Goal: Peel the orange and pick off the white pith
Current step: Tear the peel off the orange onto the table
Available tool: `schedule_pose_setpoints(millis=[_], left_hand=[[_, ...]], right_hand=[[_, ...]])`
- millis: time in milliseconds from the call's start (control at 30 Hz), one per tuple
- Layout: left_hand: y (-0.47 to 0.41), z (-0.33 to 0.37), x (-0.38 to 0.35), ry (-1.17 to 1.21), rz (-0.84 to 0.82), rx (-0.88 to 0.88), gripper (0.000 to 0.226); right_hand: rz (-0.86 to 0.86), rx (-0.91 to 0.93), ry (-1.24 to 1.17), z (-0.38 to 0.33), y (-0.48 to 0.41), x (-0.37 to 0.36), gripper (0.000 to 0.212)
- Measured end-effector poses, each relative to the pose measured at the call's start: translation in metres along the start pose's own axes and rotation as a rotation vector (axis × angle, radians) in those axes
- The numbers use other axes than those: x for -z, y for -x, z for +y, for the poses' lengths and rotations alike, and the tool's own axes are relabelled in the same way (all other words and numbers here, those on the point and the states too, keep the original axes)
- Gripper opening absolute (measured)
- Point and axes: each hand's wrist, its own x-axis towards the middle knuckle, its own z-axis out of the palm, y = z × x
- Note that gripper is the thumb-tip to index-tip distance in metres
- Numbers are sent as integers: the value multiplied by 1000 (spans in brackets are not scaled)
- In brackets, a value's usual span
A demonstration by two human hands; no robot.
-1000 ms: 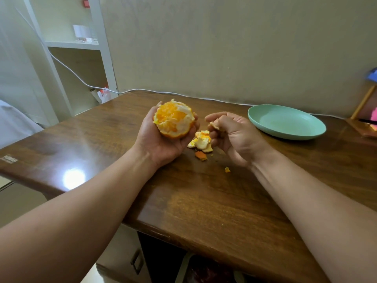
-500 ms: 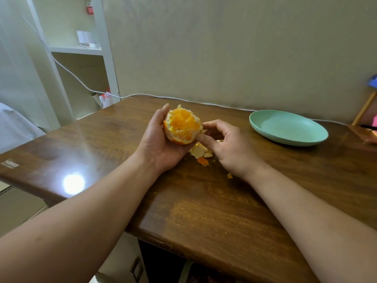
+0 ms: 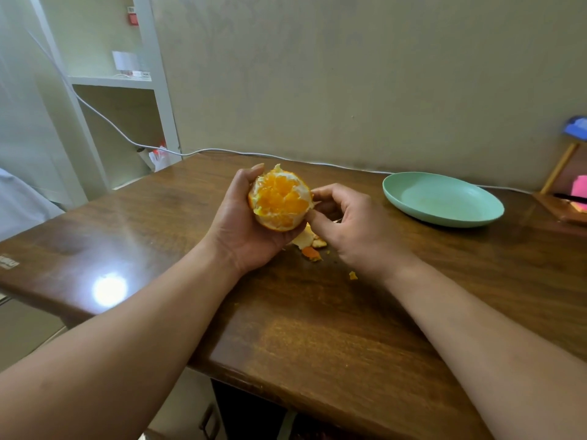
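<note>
I can't read any text from here. At the left edge of the frame, a small sticker (image 3: 9,265) on the counter (image 3: 317,328) carries dark print, too blurred to make out. In the upper left, a white card (image 3: 125,60) on the shelf (image 3: 111,80) and a red tag (image 3: 132,19) on its post show marks too small to read.

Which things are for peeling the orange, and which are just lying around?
For the job: orange, left hand holding it, right hand pinching at its edge, peel scraps.
Just lying about: green plate, white shelf.
</note>
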Motion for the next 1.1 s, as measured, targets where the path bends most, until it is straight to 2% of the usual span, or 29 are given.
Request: schedule_pose_setpoints(millis=[67,167,667,800,967,1100], left_hand=[[1,-2,-5,-82,-1,-16,46],[2,-5,-11,-201,-8,-16,60],[10,-8,-23,-231,43,-35,57],[8,-8,-23,-233,61,-45,62],[11,-5,-23,-250,66,6,45],[13,-5,-24,-272,67,39,57]], right_hand=[[18,10,36,1,0,-1,24],[89,26,-1,4,-2,4,18],[35,-126,-297,11,-11,0,14],[19,-72,-115,16,-9,0,19],[7,-2,52,14,-7,8,18],[-12,80,158,11,-6,16,10]])
